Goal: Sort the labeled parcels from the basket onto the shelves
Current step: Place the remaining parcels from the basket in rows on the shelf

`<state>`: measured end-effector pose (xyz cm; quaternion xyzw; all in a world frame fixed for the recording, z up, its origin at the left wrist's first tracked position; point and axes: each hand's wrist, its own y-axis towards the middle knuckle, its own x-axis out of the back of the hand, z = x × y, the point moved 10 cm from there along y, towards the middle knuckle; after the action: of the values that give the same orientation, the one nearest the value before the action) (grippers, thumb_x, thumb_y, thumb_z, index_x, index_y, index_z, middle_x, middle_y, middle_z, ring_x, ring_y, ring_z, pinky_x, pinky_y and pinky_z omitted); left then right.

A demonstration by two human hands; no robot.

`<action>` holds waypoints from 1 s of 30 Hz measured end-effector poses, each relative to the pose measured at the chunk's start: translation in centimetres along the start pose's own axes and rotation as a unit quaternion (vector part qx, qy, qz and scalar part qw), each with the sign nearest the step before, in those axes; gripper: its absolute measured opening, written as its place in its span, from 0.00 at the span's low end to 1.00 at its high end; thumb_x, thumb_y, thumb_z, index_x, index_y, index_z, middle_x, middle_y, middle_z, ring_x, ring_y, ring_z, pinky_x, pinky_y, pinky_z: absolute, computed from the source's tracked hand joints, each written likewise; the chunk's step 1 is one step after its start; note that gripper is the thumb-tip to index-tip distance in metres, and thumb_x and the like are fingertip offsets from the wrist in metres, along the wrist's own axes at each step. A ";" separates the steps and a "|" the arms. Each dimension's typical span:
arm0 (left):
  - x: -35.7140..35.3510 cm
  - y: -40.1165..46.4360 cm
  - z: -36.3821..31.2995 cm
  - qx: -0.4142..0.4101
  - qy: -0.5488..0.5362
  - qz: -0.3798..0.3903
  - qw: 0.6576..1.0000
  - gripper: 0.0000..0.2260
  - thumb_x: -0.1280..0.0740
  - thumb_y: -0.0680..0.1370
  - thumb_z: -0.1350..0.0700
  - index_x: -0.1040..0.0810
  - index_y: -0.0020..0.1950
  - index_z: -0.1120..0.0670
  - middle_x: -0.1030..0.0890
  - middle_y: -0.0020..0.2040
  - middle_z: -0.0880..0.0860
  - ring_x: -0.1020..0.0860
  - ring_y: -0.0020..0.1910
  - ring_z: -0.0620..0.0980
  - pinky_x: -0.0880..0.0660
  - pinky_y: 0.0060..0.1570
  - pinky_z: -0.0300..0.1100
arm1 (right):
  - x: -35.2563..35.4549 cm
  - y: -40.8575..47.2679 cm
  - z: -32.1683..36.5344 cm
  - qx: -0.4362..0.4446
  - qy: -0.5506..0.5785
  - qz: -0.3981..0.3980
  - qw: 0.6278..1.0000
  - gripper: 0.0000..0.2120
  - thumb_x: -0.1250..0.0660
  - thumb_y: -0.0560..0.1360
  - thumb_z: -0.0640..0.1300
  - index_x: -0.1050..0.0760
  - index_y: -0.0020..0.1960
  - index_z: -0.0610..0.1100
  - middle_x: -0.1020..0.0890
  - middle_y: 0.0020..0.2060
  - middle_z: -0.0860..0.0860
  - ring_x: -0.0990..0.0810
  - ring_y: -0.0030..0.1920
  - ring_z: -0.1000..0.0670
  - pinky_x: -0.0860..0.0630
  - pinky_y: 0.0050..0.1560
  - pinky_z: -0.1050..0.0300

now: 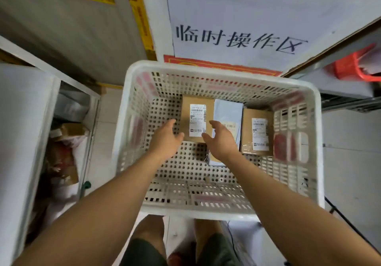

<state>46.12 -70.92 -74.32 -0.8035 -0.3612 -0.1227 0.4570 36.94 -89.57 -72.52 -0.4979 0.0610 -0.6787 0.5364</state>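
Note:
A white perforated plastic basket [132, 108] stands in front of me on the floor. Inside at its far end lie three parcels: a brown cardboard box [195, 108] with a white barcode label, a grey-white poly mailer [227, 111] beside it, and a second labeled brown box [256, 131] at the right. My left hand [165, 139] hovers open at the left edge of the first box. My right hand [220, 139] is open just right of that box, above the mailer. Neither hand grips anything.
A white shelf unit [26, 121] at the left holds several bagged and boxed parcels on its lower levels. A white sign with black characters [241, 38] hangs behind the basket. A red plastic basket [354, 65] sits on the shelf at the right. My legs are below the basket.

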 end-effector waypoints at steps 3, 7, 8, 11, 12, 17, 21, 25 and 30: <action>-3.3 2.9 1.8 0.029 0.005 0.029 0.999 0.32 0.32 0.84 0.47 0.42 0.85 0.50 0.34 0.82 0.54 0.31 0.78 0.57 0.32 0.72 0.48 | -2.3 2.8 -2.3 -0.034 0.013 0.018 0.999 0.26 0.32 0.82 0.47 0.31 0.78 0.44 0.21 0.70 0.46 0.22 0.69 0.42 0.25 0.65 0.52; -5.9 6.5 3.7 0.051 0.004 0.053 0.997 0.36 0.34 0.84 0.45 0.49 0.86 0.51 0.40 0.84 0.56 0.38 0.81 0.57 0.36 0.76 0.51 | -4.7 6.0 -4.8 -0.072 0.035 0.012 0.997 0.23 0.31 0.79 0.44 0.29 0.73 0.44 0.22 0.65 0.45 0.23 0.65 0.42 0.24 0.70 0.42; -6.5 7.3 4.0 0.053 -0.003 0.063 0.997 0.37 0.34 0.84 0.44 0.50 0.87 0.50 0.41 0.84 0.55 0.37 0.81 0.57 0.36 0.77 0.51 | -4.9 6.5 -5.5 -0.082 0.032 0.000 0.996 0.24 0.30 0.80 0.45 0.30 0.74 0.43 0.26 0.66 0.45 0.25 0.67 0.41 0.27 0.73 0.42; -8.1 8.6 4.6 0.063 -0.048 0.085 0.993 0.32 0.33 0.84 0.45 0.45 0.85 0.44 0.27 0.76 0.49 0.22 0.60 0.45 0.24 0.58 0.42 | -5.7 7.5 -6.6 -0.097 0.041 -0.023 0.994 0.24 0.30 0.79 0.47 0.30 0.73 0.45 0.30 0.64 0.45 0.30 0.68 0.40 0.31 0.75 0.43; -8.5 8.8 4.6 0.065 -0.054 0.091 0.992 0.30 0.33 0.84 0.46 0.42 0.84 0.43 0.23 0.71 0.48 0.22 0.53 0.43 0.25 0.49 0.40 | -5.9 7.6 -6.7 -0.099 0.043 -0.027 0.994 0.23 0.30 0.79 0.47 0.30 0.72 0.45 0.31 0.62 0.46 0.30 0.68 0.40 0.31 0.75 0.42; -8.2 7.7 4.8 0.071 -0.107 0.087 0.988 0.26 0.34 0.85 0.52 0.37 0.82 0.41 0.21 0.70 0.45 0.21 0.62 0.47 0.27 0.60 0.44 | -6.7 6.9 -6.2 -0.102 0.063 -0.025 0.992 0.27 0.30 0.76 0.47 0.33 0.74 0.48 0.33 0.65 0.44 0.33 0.67 0.38 0.32 0.71 0.42; -6.5 5.1 5.4 0.076 -0.169 0.058 0.981 0.24 0.30 0.84 0.52 0.32 0.79 0.41 0.22 0.65 0.38 0.22 0.54 0.37 0.27 0.52 0.36 | -6.9 5.2 -4.3 -0.086 0.133 -0.022 0.987 0.39 0.28 0.76 0.45 0.42 0.82 0.54 0.37 0.73 0.45 0.38 0.73 0.41 0.35 0.77 0.41; -4.5 1.5 5.4 0.079 -0.219 0.033 0.972 0.22 0.28 0.82 0.53 0.27 0.74 0.40 0.17 0.61 0.40 0.17 0.58 0.47 0.20 0.60 0.50 | -5.6 3.0 -2.0 -0.047 0.232 -0.033 0.971 0.32 0.30 0.80 0.42 0.39 0.80 0.50 0.26 0.71 0.47 0.20 0.62 0.51 0.18 0.54 0.59; 1.3 -5.2 3.4 0.047 -0.195 -0.001 0.980 0.29 0.30 0.83 0.55 0.36 0.81 0.40 0.21 0.55 0.34 0.16 0.44 0.43 0.15 0.41 0.44 | -2.4 -3.7 1.2 -0.018 0.308 -0.023 0.951 0.20 0.32 0.83 0.41 0.35 0.66 0.59 0.23 0.64 0.48 0.16 0.50 0.50 0.15 0.37 0.55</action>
<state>43.01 -65.87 -72.13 -0.7892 -0.4497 0.0526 0.4150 35.19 -85.63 -71.14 -0.2756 0.2244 -0.8098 0.4668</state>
